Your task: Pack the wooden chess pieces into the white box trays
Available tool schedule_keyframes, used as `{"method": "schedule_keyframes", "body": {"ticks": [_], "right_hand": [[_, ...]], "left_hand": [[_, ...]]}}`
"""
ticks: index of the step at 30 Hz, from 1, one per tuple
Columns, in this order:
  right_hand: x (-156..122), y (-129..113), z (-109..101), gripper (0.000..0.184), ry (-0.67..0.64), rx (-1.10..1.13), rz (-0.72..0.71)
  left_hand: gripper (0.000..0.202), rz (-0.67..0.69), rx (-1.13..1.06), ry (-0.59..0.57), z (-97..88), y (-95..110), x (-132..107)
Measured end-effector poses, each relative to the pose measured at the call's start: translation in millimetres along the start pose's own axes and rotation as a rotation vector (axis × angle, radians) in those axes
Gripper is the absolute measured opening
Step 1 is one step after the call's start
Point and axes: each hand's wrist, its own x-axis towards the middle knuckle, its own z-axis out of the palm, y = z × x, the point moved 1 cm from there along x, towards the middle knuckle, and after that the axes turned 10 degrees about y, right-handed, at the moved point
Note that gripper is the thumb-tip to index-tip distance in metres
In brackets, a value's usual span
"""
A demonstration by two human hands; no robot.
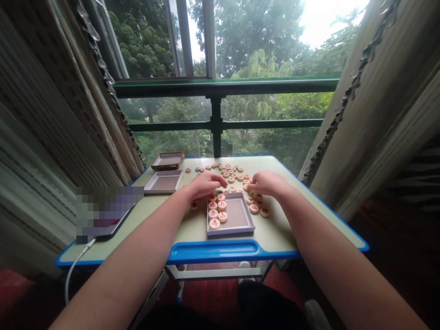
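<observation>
A shallow white box (248, 215) stands near the table's front edge. Along its left side lie two columns of round wooden Chinese chess pieces (222, 217) with red characters; the right part shows bare bottom. My left hand (207, 183) hovers over the box's far left corner, fingers stretched to the right and apart, with nothing visible in them. To the right of the box, my right hand (270, 184) has its fingers pinched together at a Chinese chess piece (246, 187) among the loose ones. Its fingertips are partly hidden.
More loose pieces (231, 173) are scattered behind the box and right of it. At the back left are a white box tray (163, 190) and a brown-edged box lid (167, 161). A blurred-out device with a white cable (74, 263) lies on the table's left. Curtains flank the window.
</observation>
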Motion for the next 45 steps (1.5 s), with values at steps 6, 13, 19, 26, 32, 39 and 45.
{"method": "schedule_keyframes", "body": {"ticks": [6,13,19,26,32,39,45], "right_hand": [[3.0,-3.7,5.1,0.034,-0.013,0.118,-0.05],[3.8,-4.7,6.3,0.031,-0.002,0.223,-0.077],[3.8,-2.1,5.1,0.038,0.041,0.238,-0.076],[4.5,-3.9,8.5,0.033,0.001,0.153,-0.038],[1.3,-6.3,4.9,0.035,0.004,0.207,-0.109],[3.3,-4.1,6.3,0.031,-0.032,0.187,-0.078],[-0.2,-6.9,1.4,0.026,0.084,0.292,-0.142]], "left_hand": [[0.03,-0.003,-0.004,0.044,-0.8,0.1,1.4],[0.03,-0.038,0.022,0.066,0.5,2.0,0.0],[0.031,-0.023,0.037,0.077,0.8,1.7,-0.1],[0.028,-0.022,0.028,0.098,-0.6,2.8,-0.5],[0.027,-0.027,-0.012,0.094,0.2,-2.7,2.3],[0.027,-0.029,-0.017,0.086,-0.6,-3.2,3.0],[0.025,-0.065,-0.054,0.052,-1.4,-4.7,4.4]]}}
